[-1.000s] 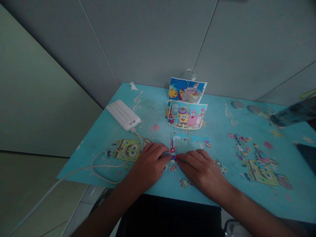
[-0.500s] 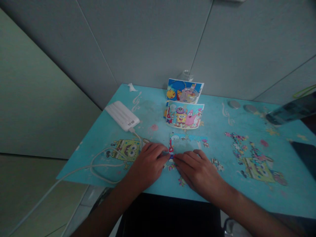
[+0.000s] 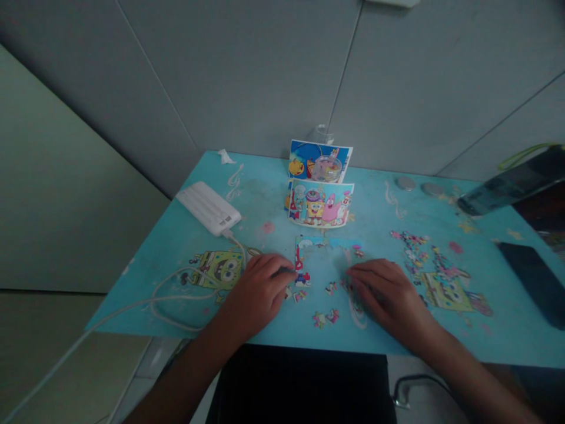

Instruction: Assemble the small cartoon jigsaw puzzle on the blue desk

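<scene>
The partly joined jigsaw (image 3: 299,259) lies flat on the tabletop (image 3: 273,200) between the hands: its top and left strips look assembled, the middle and right unfilled. The left hand (image 3: 267,282), loosely curled, is at its left edge; the right hand (image 3: 388,288), half-closed, is farther right; whether either grips anything, I cannot tell. Knobbly loose pieces (image 3: 318,320) lie nearer, a jumbled heap (image 3: 415,253) rightward; behind stands a curved, glossy-looking picture card (image 3: 321,203).

A home, by the look of it, low-lit room corner, cartoon-printed table (image 3: 265,197) against plain panelled wall (image 3: 265,76), loose jigsaw pieces (image 3: 415,250), 2 cartoon cards (image 3: 321,206), white power bank (image 3: 209,208) with cable (image 3: 152,301), drink bottle (image 3: 512,181).
</scene>
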`<state>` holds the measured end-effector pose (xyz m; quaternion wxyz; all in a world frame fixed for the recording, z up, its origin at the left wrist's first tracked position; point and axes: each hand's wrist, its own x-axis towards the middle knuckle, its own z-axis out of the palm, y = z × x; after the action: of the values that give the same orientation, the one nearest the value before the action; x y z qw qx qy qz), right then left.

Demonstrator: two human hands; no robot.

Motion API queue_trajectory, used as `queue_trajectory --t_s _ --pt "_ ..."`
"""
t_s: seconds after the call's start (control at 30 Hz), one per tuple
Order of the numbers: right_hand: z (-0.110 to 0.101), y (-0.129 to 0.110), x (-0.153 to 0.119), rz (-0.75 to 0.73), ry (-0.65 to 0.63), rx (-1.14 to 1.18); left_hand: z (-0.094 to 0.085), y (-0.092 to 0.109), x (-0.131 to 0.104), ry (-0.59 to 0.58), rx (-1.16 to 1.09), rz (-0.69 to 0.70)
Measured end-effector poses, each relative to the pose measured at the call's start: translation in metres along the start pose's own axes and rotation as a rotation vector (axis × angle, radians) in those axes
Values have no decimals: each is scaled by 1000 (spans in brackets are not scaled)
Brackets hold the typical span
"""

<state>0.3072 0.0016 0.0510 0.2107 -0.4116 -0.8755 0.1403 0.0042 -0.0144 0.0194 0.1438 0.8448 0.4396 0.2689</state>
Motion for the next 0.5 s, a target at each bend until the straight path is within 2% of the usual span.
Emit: queue_trajectory --t_s 0.2,0.5 --pt "2 6 -21 69 -14 21 -2 -2 -1 0 -46 -30" --pt "-1 7 -21 95 17 -16 0 -7 -1 -17 -90 -44"
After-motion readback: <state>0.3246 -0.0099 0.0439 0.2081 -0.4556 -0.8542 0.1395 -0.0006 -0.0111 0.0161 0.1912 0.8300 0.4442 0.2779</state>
